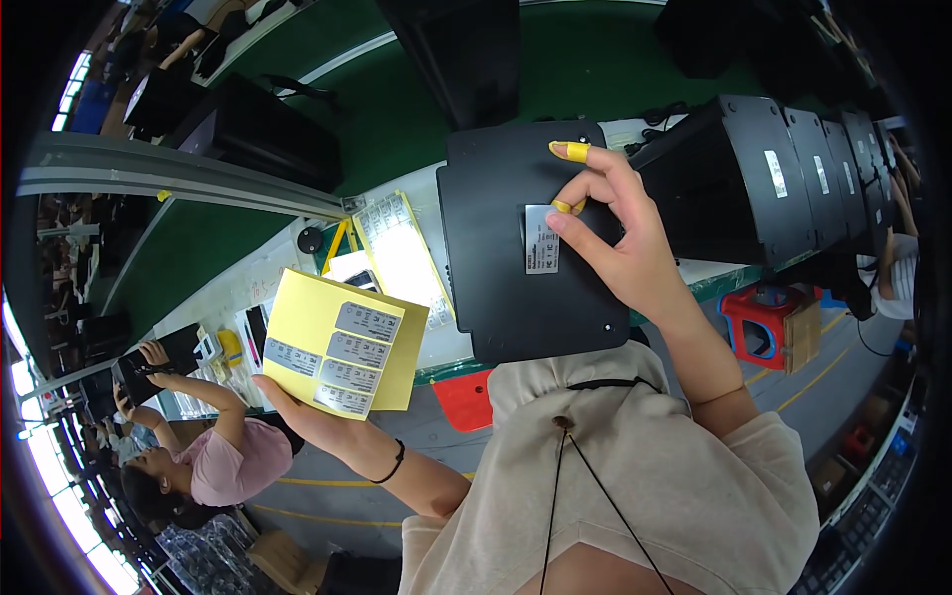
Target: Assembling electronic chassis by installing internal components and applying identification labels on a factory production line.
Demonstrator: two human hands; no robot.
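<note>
My left hand (319,424) is closed on a yellow backing sheet (302,305), its thumb at the lower edge. Several silver printed labels (359,349) stick to the sheet's front. Between the thumb and index finger of my right hand (627,243) is the top edge of a silver label (541,250). That label lies over the flat face of a black casing (501,307); whether it is fully stuck down I cannot tell. Yellow tape wraps the tips of two right fingers, and the outer fingers are bent above the casing.
More label sheets (397,248) lie on the bench beside the casing. At right stands a row of black casings (764,178), each with a white label. A red stool (749,327) is under the bench edge. To the left, a co-worker in pink (243,461) handles a dark object.
</note>
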